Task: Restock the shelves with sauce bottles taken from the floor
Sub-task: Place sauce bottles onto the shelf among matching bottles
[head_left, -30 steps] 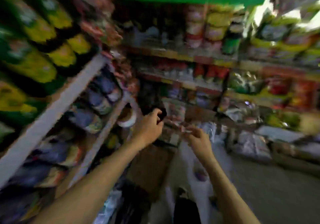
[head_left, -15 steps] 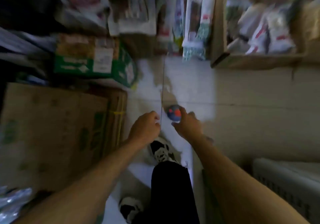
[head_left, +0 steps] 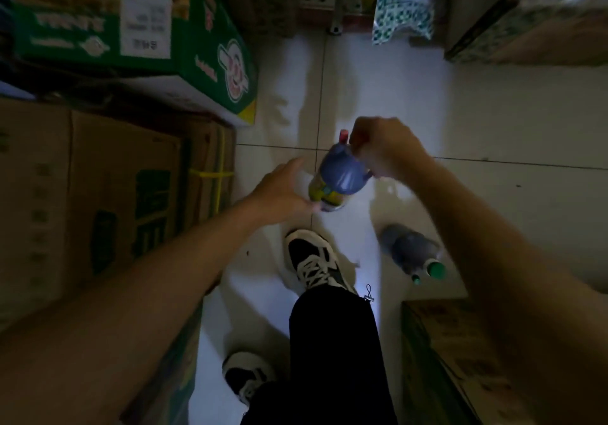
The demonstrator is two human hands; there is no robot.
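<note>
In the head view, the right hand (head_left: 386, 151) is gripping the sauce bottle (head_left: 339, 177) near its red cap while the left hand (head_left: 283, 191), fingers apparently half-open, is cupping its base above the floor (head_left: 460, 112). The pickup step is underway; next, lifting toward the shelves needs a firm two-handed hold, leaving another bottle (head_left: 411, 253) lying below the right fingers.

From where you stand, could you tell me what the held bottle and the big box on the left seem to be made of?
The bottle looks like plastic: smooth, faintly glossy blue body, printed yellow label, red cap, though blur leaves it uncertain. The brown box looks like matte cardboard, with folded flaps, green print and yellow strapping.
</note>
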